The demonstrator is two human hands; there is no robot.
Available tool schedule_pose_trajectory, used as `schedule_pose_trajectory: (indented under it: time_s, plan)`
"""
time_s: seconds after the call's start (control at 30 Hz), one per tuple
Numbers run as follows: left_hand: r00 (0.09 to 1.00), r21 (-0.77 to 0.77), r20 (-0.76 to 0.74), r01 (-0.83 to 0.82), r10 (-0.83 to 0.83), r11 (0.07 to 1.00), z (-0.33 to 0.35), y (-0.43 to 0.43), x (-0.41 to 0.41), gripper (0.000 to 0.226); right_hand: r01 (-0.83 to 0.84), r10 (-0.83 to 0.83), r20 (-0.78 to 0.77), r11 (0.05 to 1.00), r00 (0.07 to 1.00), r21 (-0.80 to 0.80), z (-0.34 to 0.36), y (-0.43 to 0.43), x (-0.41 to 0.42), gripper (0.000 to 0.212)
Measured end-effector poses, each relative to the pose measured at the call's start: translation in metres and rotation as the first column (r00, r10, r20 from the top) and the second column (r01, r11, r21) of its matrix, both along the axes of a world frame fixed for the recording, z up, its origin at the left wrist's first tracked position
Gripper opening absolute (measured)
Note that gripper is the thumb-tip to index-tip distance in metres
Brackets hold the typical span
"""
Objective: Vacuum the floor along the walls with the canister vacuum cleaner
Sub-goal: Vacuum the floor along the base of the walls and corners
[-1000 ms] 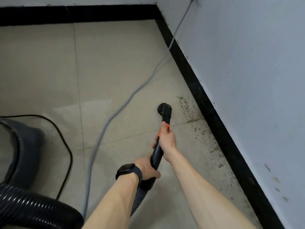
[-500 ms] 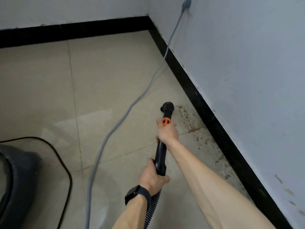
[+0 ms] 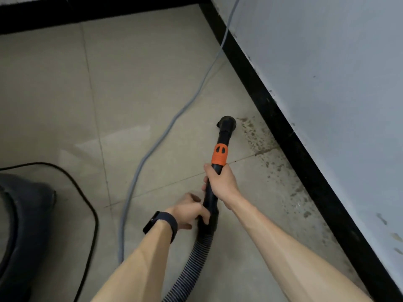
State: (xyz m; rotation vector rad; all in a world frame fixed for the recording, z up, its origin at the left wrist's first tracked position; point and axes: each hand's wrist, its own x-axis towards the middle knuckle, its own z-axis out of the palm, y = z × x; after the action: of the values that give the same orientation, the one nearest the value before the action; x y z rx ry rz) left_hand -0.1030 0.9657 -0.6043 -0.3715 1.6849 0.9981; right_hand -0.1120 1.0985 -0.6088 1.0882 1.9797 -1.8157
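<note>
Right hand (image 3: 221, 185) fingers curled round the black wand (image 3: 223, 136), just under its orange collar (image 3: 219, 155). Left hand (image 3: 187, 211) fingers wrapped on the lower cuff, where the ribbed hose (image 3: 196, 258) joins. Wand looks like stiff, light plastic, easy to steer; hose is soft and will likely drag. Two-hand hold at collar and cuff suits it. Round nozzle (image 3: 226, 123) down at the floor (image 3: 65, 94), ahead of both hands, just beside the dirt specks (image 3: 255, 138) along the black baseboard (image 3: 283, 129). Canister (image 3: 21, 225) lower left, well apart; grey cable (image 3: 152, 149) lies between.
</note>
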Motion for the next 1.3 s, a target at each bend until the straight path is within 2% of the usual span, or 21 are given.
schedule_pose_trajectory:
  time_s: [0.07,0.13,0.23,0.3,0.43,0.5,0.57,0.63,0.73,0.87,0.97,1.07,1.3]
  plan:
    - [0.985,0.077,-0.047,-0.162,0.166,0.984,0.013,0.001,-0.024,0.044,-0.081,0.073,0.05,0.981,0.996,0.176,0.002,0.004,0.01,0.029]
    - [0.958,0.134,-0.13,-0.239,0.256,0.962,0.026,0.01,-0.053,0.032,-0.13,0.117,0.07,0.966,0.991,0.225,0.001,0.006,0.02,0.029]
    - [0.96,0.049,-0.272,-0.058,0.069,0.997,0.031,0.039,-0.086,0.05,-0.257,0.229,0.125,0.919,0.965,0.298,0.004,0.008,0.029,0.03]
    - [0.948,0.03,-0.317,0.046,-0.034,0.999,0.029,0.064,-0.094,0.056,-0.33,0.291,0.161,0.881,0.943,0.341,0.004,0.01,0.031,0.028]
    - [0.88,-0.078,-0.446,0.143,-0.163,0.987,0.014,0.1,-0.092,0.038,-0.368,0.326,0.175,0.87,0.929,0.328,0.005,0.021,0.033,0.031]
    - [0.882,-0.044,-0.468,0.045,-0.061,0.998,0.008,0.109,-0.092,0.023,-0.389,0.359,0.155,0.878,0.92,0.277,0.004,0.027,0.04,0.037]
    - [0.893,0.058,-0.438,-0.082,0.099,0.995,0.006,0.112,-0.095,0.018,-0.435,0.406,0.167,0.872,0.899,0.223,0.002,0.027,0.058,0.038]
    - [0.897,0.132,-0.403,-0.138,0.18,0.982,0.005,0.114,-0.099,0.022,-0.403,0.377,0.162,0.898,0.912,0.179,-0.002,0.024,0.077,0.035]
    - [0.897,0.189,-0.394,-0.132,0.198,0.973,0.004,0.118,-0.1,0.026,-0.312,0.289,0.132,0.923,0.948,0.224,-0.002,0.021,0.085,0.027]
    - [0.871,0.233,-0.427,-0.154,0.243,0.96,-0.002,0.124,-0.102,0.021,-0.358,0.327,0.146,0.859,0.934,0.366,0.001,0.031,0.076,0.026]
    - [0.846,0.207,-0.479,-0.15,0.234,0.967,-0.01,0.128,-0.099,0.025,-0.45,0.401,0.204,0.788,0.893,0.42,0.002,0.042,0.075,0.028]
    - [0.809,0.158,-0.558,-0.116,0.185,0.981,-0.019,0.132,-0.094,0.033,-0.468,0.419,0.211,0.756,0.883,0.458,0.0,0.049,0.079,0.03]
    - [0.71,0.146,-0.678,-0.122,0.19,0.982,-0.031,0.151,-0.083,0.059,-0.447,0.401,0.203,0.749,0.893,0.489,-0.002,0.067,0.078,0.03]
